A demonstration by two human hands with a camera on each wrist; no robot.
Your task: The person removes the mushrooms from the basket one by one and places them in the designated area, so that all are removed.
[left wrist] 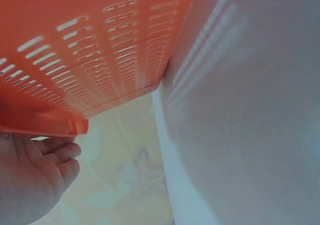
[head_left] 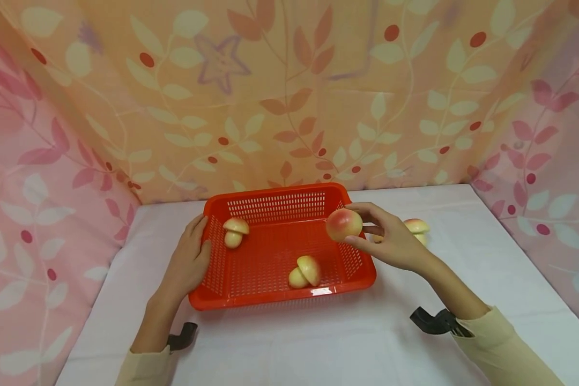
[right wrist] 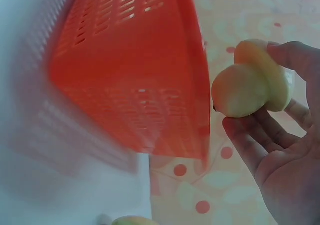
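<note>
An orange slotted basket (head_left: 251,296) stands on the white table and holds two toy mushrooms, one (head_left: 234,231) at its left wall and one (head_left: 305,271) near its front. My left hand (head_left: 189,260) rests flat against the basket's left rim, fingers straight (left wrist: 60,152). My right hand (head_left: 388,238) pinches a third toy mushroom (head_left: 343,224) over the basket's right rim; the right wrist view shows its pale stem and cap (right wrist: 252,87) between thumb and fingers. A fourth mushroom (head_left: 416,227) lies on the table just behind my right hand.
Leaf-patterned cloth walls close in the table (head_left: 463,279) at the back and both sides. White tabletop stretches to the right of the basket and in front of it.
</note>
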